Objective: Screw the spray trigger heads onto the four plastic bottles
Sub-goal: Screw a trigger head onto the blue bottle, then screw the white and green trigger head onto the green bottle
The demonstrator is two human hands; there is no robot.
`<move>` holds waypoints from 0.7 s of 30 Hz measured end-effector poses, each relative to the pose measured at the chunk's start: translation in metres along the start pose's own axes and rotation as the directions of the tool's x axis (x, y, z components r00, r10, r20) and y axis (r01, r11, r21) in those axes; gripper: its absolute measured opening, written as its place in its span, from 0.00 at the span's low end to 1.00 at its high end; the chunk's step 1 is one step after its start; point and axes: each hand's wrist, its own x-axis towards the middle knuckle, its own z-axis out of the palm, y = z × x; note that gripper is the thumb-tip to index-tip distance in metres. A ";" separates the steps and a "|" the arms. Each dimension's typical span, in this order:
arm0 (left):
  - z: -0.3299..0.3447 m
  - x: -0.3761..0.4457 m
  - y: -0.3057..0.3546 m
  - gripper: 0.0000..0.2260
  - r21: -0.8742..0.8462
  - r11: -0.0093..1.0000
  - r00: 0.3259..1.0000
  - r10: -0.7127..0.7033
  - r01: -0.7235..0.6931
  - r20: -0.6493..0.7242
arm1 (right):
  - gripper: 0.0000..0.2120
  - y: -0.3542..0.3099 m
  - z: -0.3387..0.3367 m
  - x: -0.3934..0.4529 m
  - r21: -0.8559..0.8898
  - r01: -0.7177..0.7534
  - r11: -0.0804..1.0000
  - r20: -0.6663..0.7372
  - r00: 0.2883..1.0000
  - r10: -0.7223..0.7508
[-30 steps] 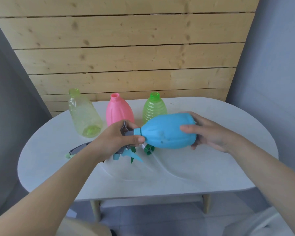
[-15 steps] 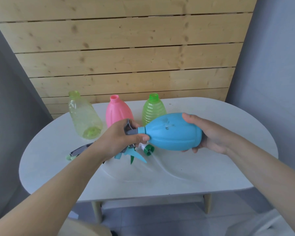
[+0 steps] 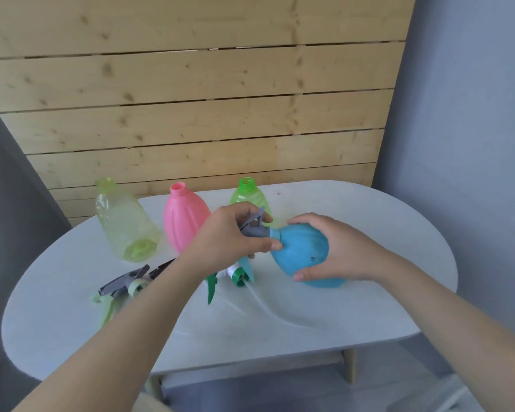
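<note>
The blue bottle [image 3: 305, 251] is tilted over the table, its neck pointing left, and my right hand [image 3: 336, 251] grips its body. A grey spray trigger head [image 3: 254, 228] sits at that neck with my left hand [image 3: 229, 233] closed around it. Behind stand three open bottles: a clear yellow bottle [image 3: 122, 221], a pink bottle [image 3: 183, 221] and a green bottle [image 3: 249, 196], partly hidden by my left hand. Loose trigger heads lie on the table: a grey and light-green one [image 3: 122, 288] and a dark-green one [image 3: 235, 276], partly under my arm.
The round-ended white table [image 3: 369, 316] carries thin clear dip tubes [image 3: 268, 307] trailing from the loose heads. A wooden plank wall [image 3: 191, 114] runs right behind the bottles. Grey walls close in left and right.
The blue bottle has swung from lying sideways to a steeper tilt, base lower and to the right. My right hand shifted over its body, and my left hand rose with the grey head.
</note>
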 end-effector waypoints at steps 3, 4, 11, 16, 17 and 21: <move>0.003 0.011 0.006 0.17 -0.198 0.979 0.998 0.049 -0.055 -0.034 | 0.33 0.009 -0.011 0.005 0.075 -0.041 0.996 -0.098 0.994 0.048; 0.003 0.013 0.007 0.17 -0.254 0.965 0.997 0.052 -0.065 -0.058 | 0.32 0.013 -0.015 0.007 0.152 -0.066 0.986 -0.123 0.989 0.085; 0.024 0.025 -0.004 0.13 -0.306 0.952 0.991 -0.021 -0.021 -0.135 | 0.33 0.046 -0.013 0.035 0.563 -0.099 0.820 -0.260 0.921 0.290; 0.050 0.026 -0.014 0.18 -0.133 0.990 0.996 -0.053 0.043 -0.073 | 0.30 0.060 0.001 0.051 0.628 -0.077 0.774 -0.250 0.923 0.294; 0.054 0.026 -0.016 0.19 -0.105 0.993 0.997 -0.063 0.057 -0.053 | 0.30 0.060 0.003 0.054 0.621 -0.078 0.780 -0.262 0.917 0.301; 0.063 0.025 -0.021 0.20 0.014 0.996 0.996 -0.093 0.093 0.010 | 0.33 0.059 0.007 0.058 0.544 -0.099 0.833 -0.316 0.896 0.313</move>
